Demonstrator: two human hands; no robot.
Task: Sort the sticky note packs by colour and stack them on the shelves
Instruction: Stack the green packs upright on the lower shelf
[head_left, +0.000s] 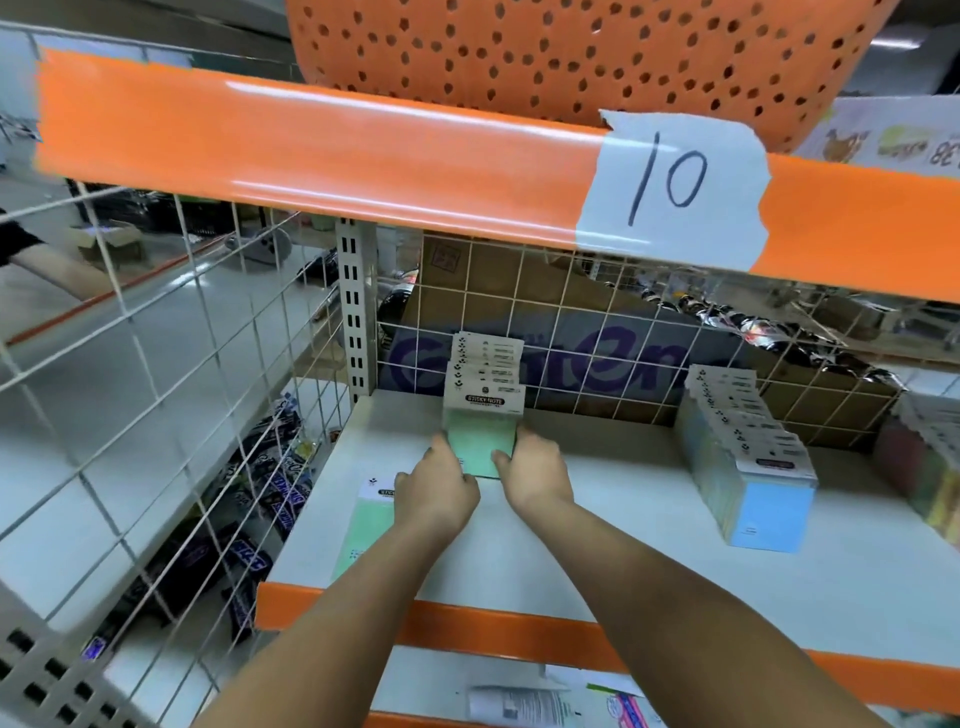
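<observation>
- Shelf (597, 519): our landmark; we stand the packs on it.
- Blue row (753, 467): right on the shelf, well apart from our hands.
- Green row (483, 395): upright against the shelf's back grid; our left hand (436, 488) and right hand (535, 473) clasp its front pack's sides.
- Loose green pack (369, 514): flat at the shelf's left; letting go unevenly could, we judge, topple the green row forward.
</observation>
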